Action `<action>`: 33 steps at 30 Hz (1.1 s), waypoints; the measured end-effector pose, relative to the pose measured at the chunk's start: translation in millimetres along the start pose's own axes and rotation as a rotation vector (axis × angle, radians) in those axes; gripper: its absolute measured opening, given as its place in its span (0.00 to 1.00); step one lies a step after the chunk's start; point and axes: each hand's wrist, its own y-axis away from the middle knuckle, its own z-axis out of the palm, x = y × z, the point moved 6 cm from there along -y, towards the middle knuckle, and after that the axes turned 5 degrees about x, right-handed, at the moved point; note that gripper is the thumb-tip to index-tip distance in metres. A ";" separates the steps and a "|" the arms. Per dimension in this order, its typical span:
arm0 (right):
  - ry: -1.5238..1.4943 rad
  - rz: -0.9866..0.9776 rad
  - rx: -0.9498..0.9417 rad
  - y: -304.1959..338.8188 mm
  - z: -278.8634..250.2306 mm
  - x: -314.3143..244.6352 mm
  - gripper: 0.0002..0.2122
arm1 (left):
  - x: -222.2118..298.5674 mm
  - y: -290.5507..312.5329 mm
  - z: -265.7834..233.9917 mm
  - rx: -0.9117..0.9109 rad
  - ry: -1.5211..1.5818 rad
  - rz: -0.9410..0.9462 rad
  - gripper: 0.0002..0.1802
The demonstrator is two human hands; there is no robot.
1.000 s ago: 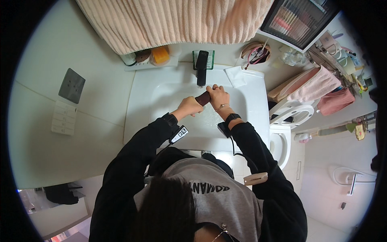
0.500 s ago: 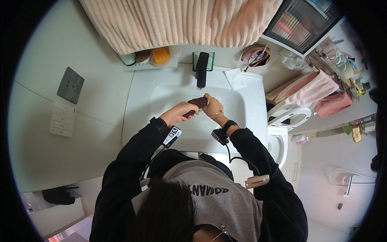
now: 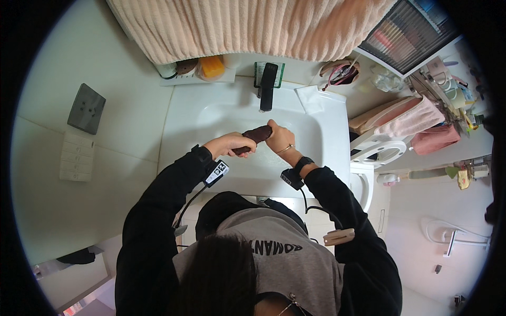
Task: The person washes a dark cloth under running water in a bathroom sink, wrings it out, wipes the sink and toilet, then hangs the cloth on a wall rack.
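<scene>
Over the white washbasin (image 3: pixel 179 179) I hold a dark brown cloth (image 3: pixel 258 134), bunched into a thick, twisted roll. My left hand (image 3: pixel 230 143) is wrapped round its lower left end. At the upper right end my right hand (image 3: pixel 280 138) is closed on it, fingers curled. The roll slants up from left to right and shows between the two fists. Just beyond it stands a black tap (image 3: pixel 268 87); I cannot tell whether water runs from it. The basin floor below is partly hidden by my hands.
A white cloth (image 3: pixel 310 99) lies on the basin's back right rim. Behind the tap hangs a ribbed peach towel (image 3: pixel 247 31). A shelf (image 3: pixel 197 77) with an orange bar stands at the back left. To the right are a toilet seat (image 3: pixel 382 152) and pink towels (image 3: pixel 408 117).
My left hand has shifted slightly left, and more of the brown cloth shows between my hands. Both hands keep their grip. The whole view has shifted a little.
</scene>
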 end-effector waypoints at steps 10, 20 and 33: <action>-0.429 0.127 0.078 1.2 16.2 20.2 0.13 | 14.1 -4.8 19.9 -0.190 0.554 -0.033 0.08; -1.127 0.638 -0.131 -7.0 12.6 3.4 0.10 | 59.6 -14.0 27.1 -0.252 1.313 -0.083 0.11; -1.369 0.960 -0.303 26.7 39.2 -11.9 0.11 | 56.0 -4.4 35.8 -0.120 1.713 -0.256 0.11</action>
